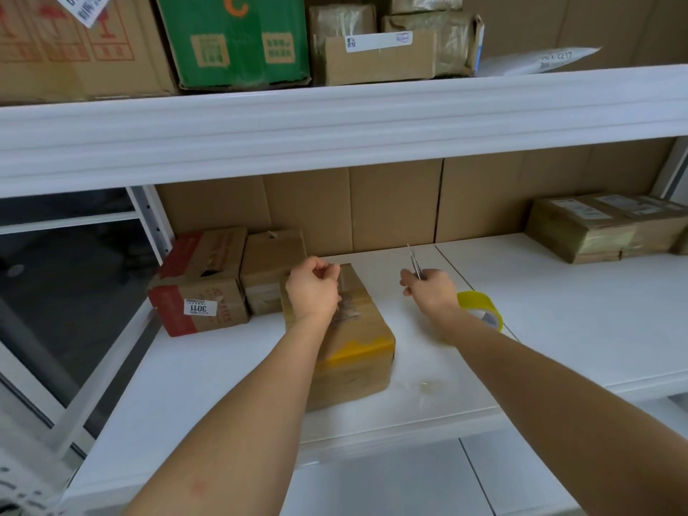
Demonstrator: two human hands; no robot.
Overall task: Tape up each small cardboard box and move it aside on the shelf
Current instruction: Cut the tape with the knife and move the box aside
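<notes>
Cardboard box (350, 351), small and brown, sits on the white shelf (558, 329) near its front edge, a little left of centre. Clear tape runs along its top and a band of yellow tape crosses its near end. The left hand (312, 288) rests over the far part of the box top, its fingers (325, 271) curled in and pinching what looks like the tape there, though the exact hold is hard to make out. The right hand (428, 290) hovers above the shelf just right of the box, apart from it, fingers closed around a thin metal tool (414, 260) that points up and away; whether it is scissors or a blade cannot be told. A roll of yellow tape (482, 310) lies on the shelf just beyond the right wrist.

To the left of the box, against the cardboard backing, stand two more boxes: a plain one (271, 270) touching or nearly touching it, and a red-printed one (201, 281) with a white label at the shelf's left end. A stack of taped parcels (603, 229) sits far right. The upper shelf carries a green carton (234, 39) and several brown ones.
</notes>
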